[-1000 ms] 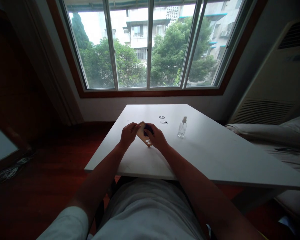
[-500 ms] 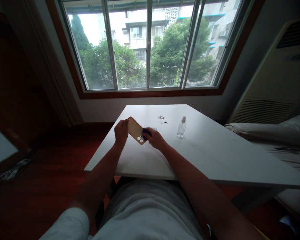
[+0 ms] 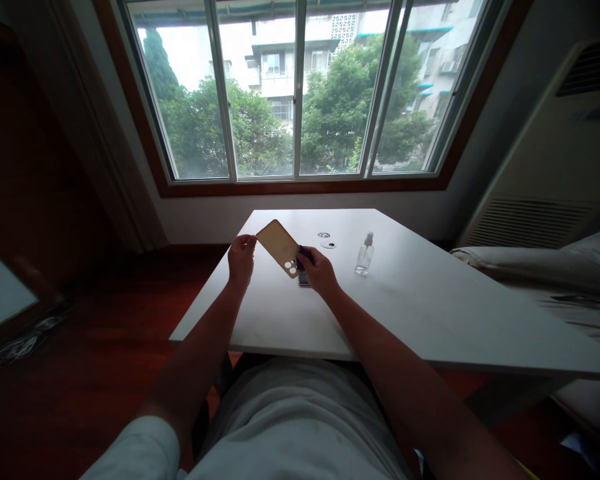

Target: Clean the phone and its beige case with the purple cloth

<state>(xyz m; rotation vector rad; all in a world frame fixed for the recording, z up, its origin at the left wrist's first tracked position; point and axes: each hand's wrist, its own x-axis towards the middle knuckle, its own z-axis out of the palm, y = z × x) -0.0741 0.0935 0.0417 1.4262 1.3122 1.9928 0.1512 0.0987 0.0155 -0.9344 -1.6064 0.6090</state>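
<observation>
My left hand [image 3: 241,259] is pinching a tan phone case [image 3: 277,241] by one corner; my right hand [image 3: 320,270] is gripping a dark cloth [image 3: 306,253] against it.

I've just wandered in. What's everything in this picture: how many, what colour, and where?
Window: one, brown-framed, far wall
Trees: several, green, outside
Vented unit: one, beige, right
Table: one, white, centre
Phone case: one, tan, above the table
Bunched item: one, dark purple, at the case's right edge
Flat object: one, dark, on the table, partly hidden
Spray bottle: one, clear, on the table
Cables: pale, count unclear, floor left
Left hand: one, bare, at the case's left corner
Right hand: one, bare, holding the purple item
</observation>
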